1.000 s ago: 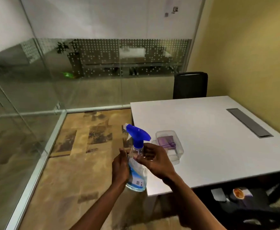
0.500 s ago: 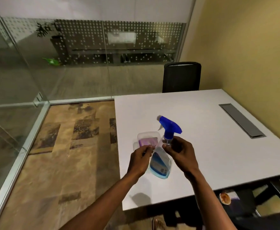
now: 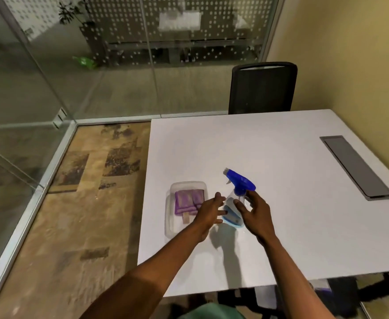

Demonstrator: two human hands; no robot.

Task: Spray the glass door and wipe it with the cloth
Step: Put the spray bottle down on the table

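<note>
Resting near the tabletop's left edge, the light, slick bottle [image 3: 234, 209] sat loosely in the right hand [image 3: 254, 214], best gripped at its neck, left hand [image 3: 208, 210] open.

One spray bottle [image 3: 234, 204] with a blue trigger head stood at centre frame on one white table [image 3: 281, 226]; one clear plastic container [image 3: 171, 217], left of centre, held one folded purple cloth [image 3: 187, 201]; two bare hands, left hand [image 3: 208, 211] and right hand [image 3: 255, 214], flanked the bottle; one black chair [image 3: 261, 88] appeared at upper right; one grey cable hatch [image 3: 356, 168] lay at right
</note>
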